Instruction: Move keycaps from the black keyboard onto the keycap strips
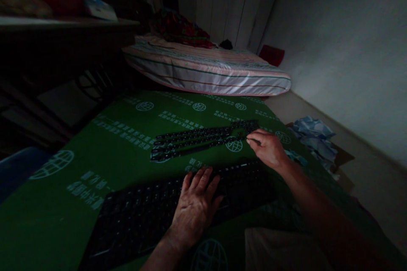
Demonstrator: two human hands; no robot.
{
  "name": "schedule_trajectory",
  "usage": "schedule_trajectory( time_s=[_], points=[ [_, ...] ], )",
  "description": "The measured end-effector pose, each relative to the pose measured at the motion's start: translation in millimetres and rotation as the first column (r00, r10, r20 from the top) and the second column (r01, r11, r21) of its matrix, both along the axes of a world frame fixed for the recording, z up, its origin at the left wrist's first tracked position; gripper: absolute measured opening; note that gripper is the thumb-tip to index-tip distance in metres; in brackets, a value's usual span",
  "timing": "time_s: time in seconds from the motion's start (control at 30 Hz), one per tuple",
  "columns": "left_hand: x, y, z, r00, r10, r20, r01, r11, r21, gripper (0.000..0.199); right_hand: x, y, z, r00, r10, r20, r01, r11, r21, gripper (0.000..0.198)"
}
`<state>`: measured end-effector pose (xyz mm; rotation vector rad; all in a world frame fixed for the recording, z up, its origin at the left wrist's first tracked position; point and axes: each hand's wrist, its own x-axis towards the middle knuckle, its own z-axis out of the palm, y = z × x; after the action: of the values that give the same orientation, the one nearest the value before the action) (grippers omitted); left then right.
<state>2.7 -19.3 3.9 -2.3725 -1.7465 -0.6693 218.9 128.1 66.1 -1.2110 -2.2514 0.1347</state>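
Note:
A black computer keyboard (136, 216) lies at a slant across the green printed sheet. My left hand (195, 203) rests on its middle, fingers spread and pointing away from me. The keyboard's right part looks bare and dark, without the light key marks seen on the left. Beyond it, loose black keycaps (190, 137) are laid out in several long rows, with a small cluster at their right end. There my right hand (265, 146) has thumb and forefinger pinched together at a small dark keycap, mostly hidden by the fingertips.
The green sheet (127, 125) covers the work surface. A mattress (206, 70) with striped cover stands behind it. On the left is a dark table (63, 29) bearing a red item and a box. Crumpled blue-and-white cloth (313, 133) lies on the floor near the right wall.

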Motion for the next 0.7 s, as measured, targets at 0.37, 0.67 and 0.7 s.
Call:
schedule_trajectory(
  time_s=[0.37, 0.67, 0.7],
  points=[
    [-3.2, 0.4, -6.4, 1.0, 0.005, -0.015, -0.004, 0.998, 0.057, 0.034, -35.2, 116.5, -13.7, 0.883, -0.066, 0.465, 0.129, 0.986, -0.105, 0.019],
    [-4.8, 0.9, -11.6, 0.998, 0.014, -0.059, -0.006, 0.993, 0.121, 0.035, -49.2, 144.9, -40.0, 0.838, -0.027, 0.545, 0.135, 0.978, -0.158, 0.026],
    [-4.6, 0.8, -12.5, 0.998, 0.011, -0.063, -0.002, 0.992, 0.13, 0.035, -48.5, 145.5, -42.5, 0.837, -0.022, 0.547, 0.131, 0.978, -0.16, 0.027]
  ],
)
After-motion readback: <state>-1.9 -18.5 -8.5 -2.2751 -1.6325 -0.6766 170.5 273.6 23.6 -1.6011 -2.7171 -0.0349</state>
